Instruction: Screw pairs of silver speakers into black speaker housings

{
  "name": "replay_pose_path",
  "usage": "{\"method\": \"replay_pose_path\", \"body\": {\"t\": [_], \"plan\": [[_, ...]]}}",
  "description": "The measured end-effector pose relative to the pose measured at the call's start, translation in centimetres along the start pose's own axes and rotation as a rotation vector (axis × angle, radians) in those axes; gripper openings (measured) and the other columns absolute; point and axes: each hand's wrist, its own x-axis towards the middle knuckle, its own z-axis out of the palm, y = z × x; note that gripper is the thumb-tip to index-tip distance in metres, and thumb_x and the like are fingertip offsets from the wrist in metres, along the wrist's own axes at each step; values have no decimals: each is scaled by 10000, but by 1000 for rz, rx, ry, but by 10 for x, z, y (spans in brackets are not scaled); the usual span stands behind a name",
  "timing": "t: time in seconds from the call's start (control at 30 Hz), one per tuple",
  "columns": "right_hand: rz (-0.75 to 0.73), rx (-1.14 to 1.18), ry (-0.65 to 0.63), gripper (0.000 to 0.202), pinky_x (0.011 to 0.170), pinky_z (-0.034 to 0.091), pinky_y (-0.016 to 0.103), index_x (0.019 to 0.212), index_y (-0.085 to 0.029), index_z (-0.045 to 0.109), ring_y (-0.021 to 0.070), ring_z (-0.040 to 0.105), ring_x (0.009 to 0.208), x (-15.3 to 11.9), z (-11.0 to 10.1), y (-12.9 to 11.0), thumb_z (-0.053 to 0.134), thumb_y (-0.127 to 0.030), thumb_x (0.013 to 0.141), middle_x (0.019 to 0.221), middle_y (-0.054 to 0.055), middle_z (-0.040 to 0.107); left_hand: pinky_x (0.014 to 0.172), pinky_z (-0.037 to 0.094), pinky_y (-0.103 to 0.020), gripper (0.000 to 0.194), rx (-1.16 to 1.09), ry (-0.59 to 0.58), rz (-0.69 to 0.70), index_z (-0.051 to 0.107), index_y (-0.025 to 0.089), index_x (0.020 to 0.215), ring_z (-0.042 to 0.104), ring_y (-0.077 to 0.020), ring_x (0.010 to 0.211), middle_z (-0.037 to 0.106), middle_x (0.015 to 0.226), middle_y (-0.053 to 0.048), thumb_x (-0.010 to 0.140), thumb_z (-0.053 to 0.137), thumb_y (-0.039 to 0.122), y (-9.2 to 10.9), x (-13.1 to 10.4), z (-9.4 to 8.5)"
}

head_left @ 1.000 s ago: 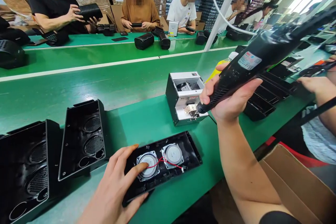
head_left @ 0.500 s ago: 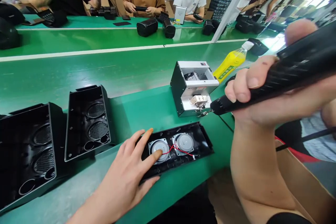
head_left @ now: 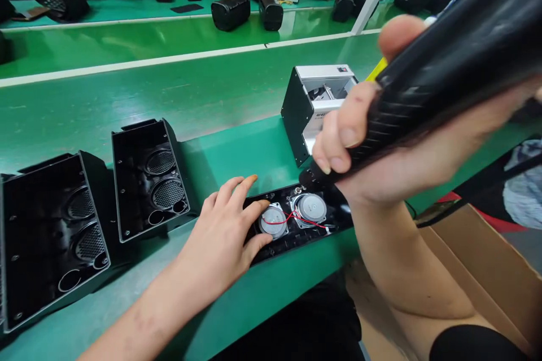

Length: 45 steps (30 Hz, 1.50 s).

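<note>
A black plastic speaker panel [head_left: 292,243] lies on the green mat, with two round silver speaker drivers [head_left: 313,207] joined by red wires. Spread across its left end is my left hand [head_left: 222,228], fingers apart, index finger and thumb beside the left driver [head_left: 273,227]. My right hand [head_left: 393,172] is wrapped round a black electric screwdriver [head_left: 436,73], which slants down to the left. Its nose is at the panel's far edge, just behind the drivers; whether the bit touches a screw cannot be made out.
Two open black speaker housings [head_left: 51,225] [head_left: 139,180] stand at left. A silver-and-black screw feeder [head_left: 296,118] sits behind the panel, partly covered by my right hand. A cardboard box [head_left: 478,259] is at lower right. Co-workers handle parts across the green bench [head_left: 127,90].
The screwdriver has come down and left from beside the screw feeder to the panel's far edge. My left thumb and index finger have shifted around the left driver. The view has tilted down.
</note>
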Motion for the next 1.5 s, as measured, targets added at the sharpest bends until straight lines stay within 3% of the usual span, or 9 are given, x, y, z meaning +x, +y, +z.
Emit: {"method": "replay_pose_path", "body": {"t": [0.1, 0.23, 0.4, 0.77, 0.93, 1.13, 1.3, 1.5], "plan": [[-25, 84, -48, 741, 311, 344, 240, 1110, -235, 501, 107, 434, 357, -4, -2, 18, 547, -893, 772, 546, -98, 542, 1027, 521, -652, 555, -8, -84, -19, 644, 266, 1331, 383, -419, 1444, 409, 1598, -148, 822, 812, 412, -1, 3, 2], [61, 133, -45, 666, 363, 374, 239, 1115, -227, 503, 108, 452, 387, -8, -6, 28, 506, -842, 858, 561, -86, 539, 999, 542, -634, 528, 21, -110, -69, 664, 293, 1308, 406, -410, 1434, 437, 1590, -122, 812, 827, 366, 7, 7, -1], [62, 129, -97, 639, 391, 364, 234, 1166, -221, 498, 105, 470, 405, -11, -9, 32, 415, -808, 929, 581, -77, 558, 1055, 480, -649, 460, 44, -98, -50, 697, 260, 1248, 402, -409, 1432, 428, 1598, -132, 812, 826, 331, 15, 11, -5], [22, 74, -134, 738, 389, 352, 228, 1229, -219, 498, 103, 438, 406, -13, -10, 48, 290, -857, 921, 563, -71, 499, 954, 571, -554, 434, -67, -77, -39, 675, 268, 1269, 572, -311, 1216, 615, 1396, -54, 852, 792, 297, 9, 11, 1], [55, 77, -125, 781, 399, 341, 232, 1201, -223, 509, 103, 431, 414, -15, -8, 48, 309, -902, 871, 567, -70, 489, 930, 585, -541, 419, -95, -54, -21, 684, 252, 1250, 592, -310, 1185, 620, 1380, -64, 850, 793, 310, 7, 10, 4], [74, 108, -173, 638, 424, 364, 247, 1209, -229, 542, 115, 444, 449, -15, -9, 48, 301, -775, 983, 606, -50, 522, 924, 586, -524, 410, -109, -59, -7, 684, 257, 1255, 591, -307, 1190, 617, 1388, -62, 861, 782, 314, 4, 10, 3], [12, 137, -148, 677, 394, 327, 252, 1180, -225, 561, 113, 405, 419, -15, -8, 53, 308, -812, 957, 567, -62, 500, 930, 586, -529, 434, -102, -69, -3, 677, 270, 1290, 596, -312, 1189, 616, 1389, -64, 870, 771, 331, 4, 10, 4], [31, 136, -154, 613, 411, 352, 255, 1198, -197, 557, 120, 423, 440, -15, -8, 52, 308, -726, 1013, 584, -53, 500, 923, 591, -525, 456, -85, -76, -10, 673, 279, 1317, 604, -322, 1185, 618, 1390, -70, 872, 766, 327, 4, 9, 4]]}}
